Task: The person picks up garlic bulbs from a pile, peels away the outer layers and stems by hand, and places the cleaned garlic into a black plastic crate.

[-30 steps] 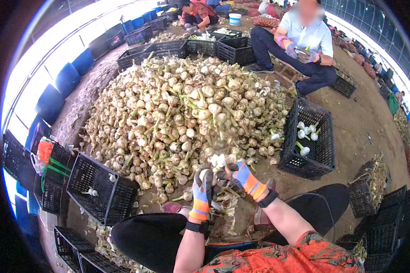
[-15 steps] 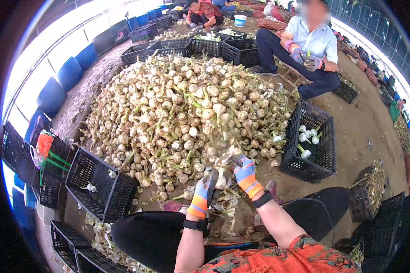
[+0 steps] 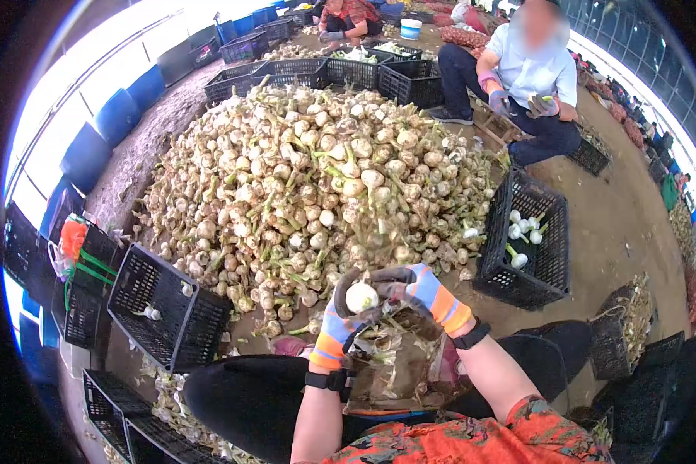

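A peeled white garlic bulb with a greenish cut end sits in the fingers of my left hand, above my lap. My right hand is bent in from the other side, fingers closed against the bulb's right edge; its fingertips are partly hidden. Both hands wear dark-palmed gloves with blue and orange bands. Loose dry skins lie beneath them between my knees. Just beyond my hands rises a large heap of unpeeled garlic with short stems.
A black crate with several clean bulbs stands at right; another crate at left holds a few. More crates line the heap's far side. A seated co-worker in a light shirt faces me; another person crouches farther back.
My hands have risen slightly and come together; the bulb now shows bare and white between them. The co-worker's hands have moved apart.
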A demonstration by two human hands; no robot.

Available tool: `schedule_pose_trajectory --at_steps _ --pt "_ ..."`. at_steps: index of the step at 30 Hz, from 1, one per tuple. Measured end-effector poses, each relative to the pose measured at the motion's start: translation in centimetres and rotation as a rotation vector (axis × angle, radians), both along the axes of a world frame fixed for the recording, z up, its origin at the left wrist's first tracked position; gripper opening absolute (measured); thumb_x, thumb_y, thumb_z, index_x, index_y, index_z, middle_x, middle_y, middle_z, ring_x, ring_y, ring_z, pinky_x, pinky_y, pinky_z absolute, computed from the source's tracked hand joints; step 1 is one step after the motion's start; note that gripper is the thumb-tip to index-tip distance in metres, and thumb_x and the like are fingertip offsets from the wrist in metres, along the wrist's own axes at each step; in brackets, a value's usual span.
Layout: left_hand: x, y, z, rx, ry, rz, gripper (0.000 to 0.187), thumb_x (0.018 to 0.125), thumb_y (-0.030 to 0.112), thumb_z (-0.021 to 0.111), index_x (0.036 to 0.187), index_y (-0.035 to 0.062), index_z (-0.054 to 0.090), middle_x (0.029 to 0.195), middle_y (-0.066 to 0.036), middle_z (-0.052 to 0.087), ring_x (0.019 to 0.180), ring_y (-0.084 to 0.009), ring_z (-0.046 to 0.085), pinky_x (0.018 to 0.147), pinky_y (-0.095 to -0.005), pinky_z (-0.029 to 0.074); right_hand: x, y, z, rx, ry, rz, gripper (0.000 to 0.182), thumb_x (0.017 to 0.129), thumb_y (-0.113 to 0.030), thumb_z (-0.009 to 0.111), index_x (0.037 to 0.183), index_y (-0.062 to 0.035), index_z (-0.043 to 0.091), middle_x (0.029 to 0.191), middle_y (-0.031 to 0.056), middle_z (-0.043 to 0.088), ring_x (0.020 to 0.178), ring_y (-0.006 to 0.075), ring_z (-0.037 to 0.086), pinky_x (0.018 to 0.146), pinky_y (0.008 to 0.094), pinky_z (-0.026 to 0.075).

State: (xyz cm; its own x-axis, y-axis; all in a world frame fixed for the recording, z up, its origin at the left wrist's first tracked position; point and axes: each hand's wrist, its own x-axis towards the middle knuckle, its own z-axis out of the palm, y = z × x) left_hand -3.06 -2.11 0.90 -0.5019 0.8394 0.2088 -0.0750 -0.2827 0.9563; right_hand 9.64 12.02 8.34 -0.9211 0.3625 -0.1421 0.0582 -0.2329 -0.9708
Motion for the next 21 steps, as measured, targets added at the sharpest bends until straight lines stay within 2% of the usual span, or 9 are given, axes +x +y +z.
schedule_pose_trajectory --at_steps 1,3,5,7,9,11,12,15,21 --pt "0.1 -0.1 0.9 -0.006 0.005 -0.01 0.086 0.066 0.011 0.077 0.133 -0.0013 0.027 0.116 -0.011 0.051 0.099 -0.0171 0.054 0.083 -0.0279 0.048 -0.2 -0.2 0.5 -0.006 0.005 -0.01 0.037 0.078 -0.008 0.064 0.113 0.001 0.057 0.102 0.0072 0.063 0.091 0.0118 0.058 0.084 0.0259 0.046" --pt "0.7 -0.6 2.8 -0.036 -0.299 -0.112 0.095 0.062 0.013 0.08 0.136 -0.0006 0.023 0.12 -0.011 0.047 0.101 -0.0174 0.053 0.084 -0.0288 0.047 -0.3 -0.6 1.3 0.5 0.05 0.1 0.04 0.077 -0.006 0.065 0.115 0.0018 0.055 0.104 0.008 0.063 0.09 0.0121 0.058 0.083 0.0256 0.045" --pt "1.2 -0.8 4.1 -0.012 -0.288 -0.164 0.099 0.062 0.012 0.08 0.138 0.0006 0.019 0.121 -0.01 0.046 0.102 -0.0172 0.052 0.085 -0.0284 0.047 -0.3 -1.1 2.5 0.425 0.046 0.047 0.037 0.073 -0.006 0.066 0.108 0.0016 0.059 0.104 0.0134 0.063 0.098 0.0174 0.058 0.087 0.0288 0.044" --pt "1.6 -0.9 5.7 -0.06 -0.132 -0.187 0.101 0.062 0.009 0.08 0.139 0.0015 0.016 0.125 -0.011 0.043 0.103 -0.0168 0.051 0.083 -0.0277 0.047 -0.6 -0.4 1.9 0.351 -0.126 0.086 0.036 0.074 -0.003 0.065 0.109 0.0019 0.058 0.102 0.0068 0.063 0.089 0.0106 0.057 0.078 0.027 0.047" --pt "1.7 -0.6 3.6 0.043 -0.139 -0.138 0.102 0.06 0.005 0.08 0.139 0.0034 0.016 0.12 -0.009 0.043 0.1 -0.0163 0.051 0.081 -0.0271 0.047 -0.6 -0.2 2.3 0.451 -0.11 0.128 0.029 0.071 -0.005 0.065 0.1 -0.0018 0.063 0.096 0.0089 0.063 0.083 0.0167 0.06 0.074 0.0295 0.048" --pt "1.7 -0.8 3.3 -0.007 -0.119 -0.061 0.1 0.056 0.004 0.082 0.133 0.0057 0.019 0.11 -0.007 0.043 0.096 -0.0161 0.05 0.081 -0.0283 0.047 -0.6 -0.5 3.1 1.052 -0.035 0.122 0.023 0.069 -0.008 0.063 0.092 -0.0055 0.066 0.089 0.013 0.062 0.078 0.0273 0.06 0.072 0.0325 0.048" --pt "1.7 -0.7 3.5 -0.013 -0.021 -0.014 0.097 0.055 0.003 0.083 0.129 0.007 0.021 0.105 -0.006 0.043 0.094 -0.016 0.05 0.08 -0.029 0.047 -0.8 -0.6 2.8 1.109 -0.122 0.124 0.025 0.068 -0.013 0.063 0.093 -0.008 0.065 0.092 0.0153 0.06 0.081 0.0326 0.058 0.073 0.0357 0.048" --pt "1.2 -1.3 4.4 -0.096 0.057 -0.059 0.091 0.054 0.004 0.083 0.124 0.0075 0.024 0.107 -0.008 0.043 0.096 -0.017 0.05 0.082 -0.03 0.046 -0.5 -1.1 3.1 1.343 -0.094 0.093 0.036 0.064 -0.017 0.059 0.1 -0.011 0.063 0.098 0.013 0.059 0.088 0.031 0.058 0.078 0.0384 0.048" --pt "1.4 -1.7 3.5 -0.075 -0.069 -0.126 0.081 0.056 0.001 0.081 0.119 0.0054 0.03 0.112 -0.008 0.043 0.1 -0.0172 0.049 0.085 -0.0298 0.044 -1.1 -1.6 4.6 1.557 -0.225 0.441 0.033 0.061 -0.023 0.061 0.091 -0.0105 0.061 0.101 0.0115 0.059 0.088 0.0273 0.059 0.074 0.0363 0.048"
